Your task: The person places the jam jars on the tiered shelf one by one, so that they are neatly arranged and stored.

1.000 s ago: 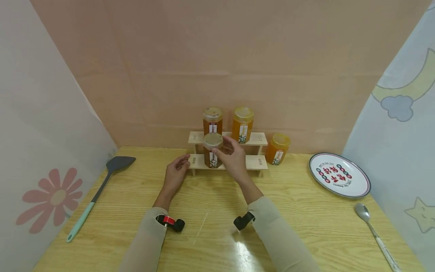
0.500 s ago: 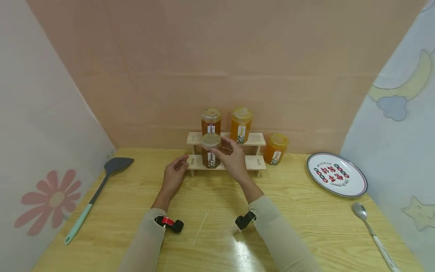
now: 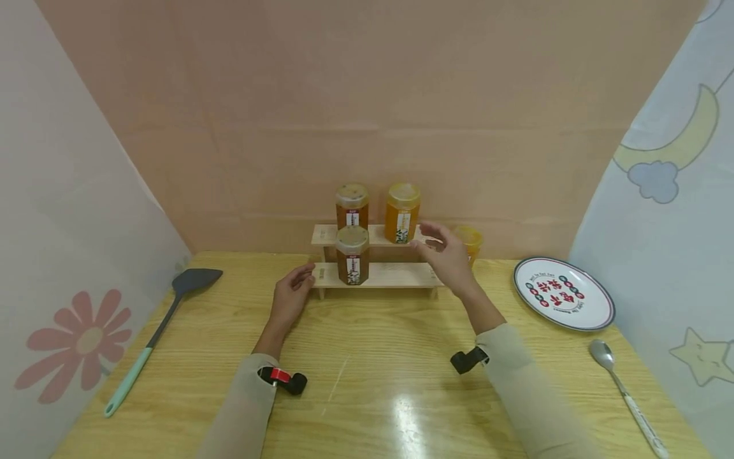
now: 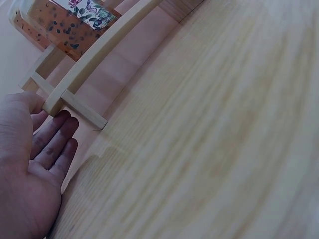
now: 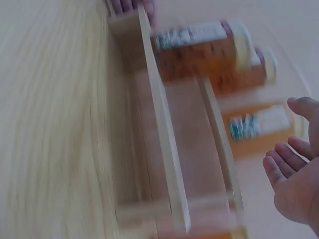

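Dark honey jar, beige lid, flowered label, upright on lower shelf

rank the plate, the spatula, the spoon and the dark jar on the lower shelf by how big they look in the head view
1. spatula, longest.
2. plate, and spoon: similar in extent; the spoon lies nearer the camera, so these two stay unranked.
3. dark jar, smallest, though it stands farthest back.

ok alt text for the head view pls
A person's open right hand reaches toward an orange jar beside a two-step wooden rack holding three lidded jars, while the left hand rests at the rack's left end on a wooden table.
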`<state>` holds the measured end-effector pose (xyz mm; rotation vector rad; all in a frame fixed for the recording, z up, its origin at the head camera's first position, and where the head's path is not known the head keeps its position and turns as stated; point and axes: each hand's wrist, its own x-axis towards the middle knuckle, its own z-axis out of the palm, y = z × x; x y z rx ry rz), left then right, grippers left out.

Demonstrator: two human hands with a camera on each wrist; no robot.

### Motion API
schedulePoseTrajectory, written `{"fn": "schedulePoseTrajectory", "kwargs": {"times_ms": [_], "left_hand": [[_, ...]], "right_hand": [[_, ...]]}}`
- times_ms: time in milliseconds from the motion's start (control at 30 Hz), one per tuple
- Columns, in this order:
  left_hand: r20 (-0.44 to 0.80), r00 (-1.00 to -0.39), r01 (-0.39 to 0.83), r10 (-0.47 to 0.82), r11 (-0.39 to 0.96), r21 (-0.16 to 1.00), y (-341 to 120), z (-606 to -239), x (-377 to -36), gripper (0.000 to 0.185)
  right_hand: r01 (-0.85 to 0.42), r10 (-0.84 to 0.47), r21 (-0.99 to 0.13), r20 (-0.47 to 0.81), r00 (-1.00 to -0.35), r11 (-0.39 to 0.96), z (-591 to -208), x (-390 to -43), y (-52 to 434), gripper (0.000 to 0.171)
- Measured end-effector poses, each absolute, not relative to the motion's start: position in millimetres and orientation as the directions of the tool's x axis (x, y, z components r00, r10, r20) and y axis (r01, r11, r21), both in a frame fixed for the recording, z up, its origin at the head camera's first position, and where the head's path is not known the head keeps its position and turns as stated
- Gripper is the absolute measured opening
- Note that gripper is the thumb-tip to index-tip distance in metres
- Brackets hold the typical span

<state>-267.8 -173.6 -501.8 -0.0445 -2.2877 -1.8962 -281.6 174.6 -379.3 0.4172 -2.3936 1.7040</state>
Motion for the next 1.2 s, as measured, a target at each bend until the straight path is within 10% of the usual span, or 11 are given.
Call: {"fn": "schedulePoseTrajectory", "kwargs": {"times_ms": [500, 1200], "left_hand": [[0.122, -0.990, 0.108, -0.070, 0.178, 0.978, -174.8, -496.5, -265.4, 0.040], [0.157, -0.982, 0.138, -0.100, 0.177, 0.975, -173.2, -502.0, -268.6, 0.036]], "right_hand": [[-0.193, 0.022, -0.880, 0.225, -0.974, 0.435, -390.3, -300.8, 271.9, 0.065], [-0.132, 0.003, -0.897, 0.147, -0.989, 0.423, -431.0, -326.0, 286.3, 0.083]]}}
